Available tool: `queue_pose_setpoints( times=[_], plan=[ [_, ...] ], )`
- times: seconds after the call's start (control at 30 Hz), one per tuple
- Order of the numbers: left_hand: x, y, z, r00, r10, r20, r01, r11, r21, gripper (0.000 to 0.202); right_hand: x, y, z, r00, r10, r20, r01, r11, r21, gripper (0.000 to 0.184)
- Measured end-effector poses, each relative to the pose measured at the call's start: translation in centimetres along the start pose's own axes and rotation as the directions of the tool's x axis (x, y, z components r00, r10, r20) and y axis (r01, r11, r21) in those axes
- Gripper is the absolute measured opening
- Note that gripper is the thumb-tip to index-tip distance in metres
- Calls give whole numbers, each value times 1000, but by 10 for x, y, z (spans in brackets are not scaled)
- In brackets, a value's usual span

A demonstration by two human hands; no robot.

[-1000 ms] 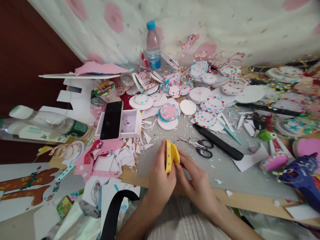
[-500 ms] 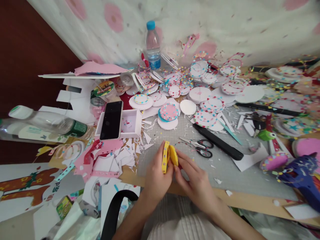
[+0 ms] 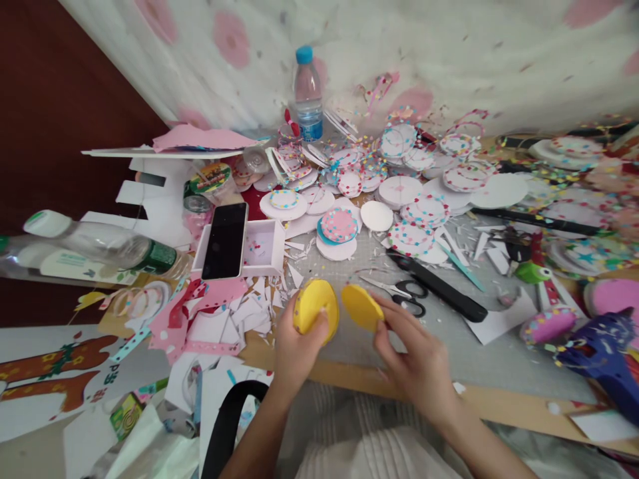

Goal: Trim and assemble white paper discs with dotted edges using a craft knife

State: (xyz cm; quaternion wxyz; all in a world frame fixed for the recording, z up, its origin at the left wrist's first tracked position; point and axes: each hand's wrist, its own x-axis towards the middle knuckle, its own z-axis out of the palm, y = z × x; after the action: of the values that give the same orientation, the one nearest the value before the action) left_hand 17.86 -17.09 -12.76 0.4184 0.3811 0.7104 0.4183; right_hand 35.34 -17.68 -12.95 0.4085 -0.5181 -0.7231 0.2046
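My left hand (image 3: 298, 342) grips a round yellow box (image 3: 315, 303) with a shallow rim, its thumb pressed onto the inner face. Small dots run along the outer side of that rim. Between thumb and fingers, my right hand (image 3: 412, 342) pinches a thin yellow disc (image 3: 360, 306) by its right edge. A narrow gap separates disc and box, both held above the grey cutting mat (image 3: 349, 362). Just beyond the disc lie scissors (image 3: 399, 287) with black handles.
A black utility knife (image 3: 439, 287) lies right of the scissors. Decorated white discs (image 3: 412, 236) crowd the back of the table. A phone (image 3: 224, 241) rests on a white box (image 3: 264, 247) at left, near paper scraps (image 3: 252, 306). At far right is a blue glue gun (image 3: 602, 352).
The yellow disc has come apart from the round box and moved right with my right hand. My left hand has shifted slightly left, turning the box so its inside faces up.
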Motion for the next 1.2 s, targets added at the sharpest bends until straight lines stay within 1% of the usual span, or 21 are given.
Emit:
queue_pose_setpoints(
  times=[0.03, 0.1, 0.17, 0.23, 0.3, 0.37, 0.43, 0.5, 0.6, 0.7, 0.77, 0.83, 0.87, 0.93, 0.97, 1.0, 1.07, 1.13, 1.2],
  plan=[
    [1, -1, -2, 997, -74, -1, 74, 994, -76, 45, 2, 3, -4, 999, 7, -41, -8, 1000, -30, 22],
    [3, -1, -6, 983, -180, 46, 186, 949, -253, 48, 6, 10, -10, 994, 1, -110, -11, 996, -90, 23],
    [3, 0, -7, 968, -219, 125, 252, 880, -402, 47, 10, 19, -14, 991, -30, -130, 10, 989, -148, 28],
    [3, 2, -7, 956, -224, 189, 289, 828, -481, 42, 14, 29, -13, 994, -72, -85, 53, 977, -204, 34],
    [3, 3, -5, 949, -228, 219, 310, 799, -515, 38, 15, 39, -10, 995, -96, -2, 92, 965, -246, 36],
    [2, 3, -4, 946, -230, 230, 319, 789, -525, 37, 14, 47, -6, 993, -99, 67, 114, 959, -261, 36],
    [2, 3, -4, 951, -222, 214, 303, 795, -525, 37, 12, 49, -3, 990, -107, 88, 126, 959, -252, 36],
    [1, 3, -3, 963, -205, 178, 269, 808, -525, 38, 9, 47, -3, 991, -112, 75, 127, 964, -235, 38],
    [1, 3, -3, 971, -197, 135, 238, 810, -536, 43, 5, 39, -6, 996, -92, 1, 90, 974, -210, 41],
    [2, 2, -2, 964, -228, 138, 266, 793, -548, 47, -1, 29, -11, 991, -87, -97, 71, 985, -157, 40],
    [3, 3, -1, 953, -251, 168, 302, 763, -571, 46, -5, 22, -13, 986, -115, -118, 103, 990, -101, 38],
    [2, 4, -1, 935, -264, 236, 354, 702, -618, 40, -7, 14, -12, 985, -157, -68, 156, 987, -26, 36],
    [1, 6, -1, 921, -269, 283, 390, 661, -641, 37, -8, 10, -11, 985, -173, -15, 173, 985, 14, 36],
    [-4, 10, -1, 893, -263, 366, 449, 596, -666, 36, -7, 2, -6, 981, -169, 101, 162, 984, 70, 35],
    [-6, 12, -2, 886, -253, 389, 460, 583, -669, 37, -6, -2, -3, 977, -152, 147, 141, 987, 80, 35],
    [-9, 14, -2, 886, -237, 399, 458, 586, -669, 37, -5, -5, 1, 976, -127, 180, 114, 990, 80, 36],
    [-16, 17, -4, 900, -183, 396, 417, 625, -659, 37, -3, -8, 6, 975, -91, 203, 79, 994, 70, 37],
    [-20, 20, -6, 904, -125, 408, 379, 677, -631, 36, 0, -9, 10, 979, -94, 184, 83, 994, 66, 36],
    [-23, 23, -9, 893, -69, 445, 348, 734, -583, 39, 2, -9, 11, 984, -104, 144, 95, 993, 67, 34]
  ],
)
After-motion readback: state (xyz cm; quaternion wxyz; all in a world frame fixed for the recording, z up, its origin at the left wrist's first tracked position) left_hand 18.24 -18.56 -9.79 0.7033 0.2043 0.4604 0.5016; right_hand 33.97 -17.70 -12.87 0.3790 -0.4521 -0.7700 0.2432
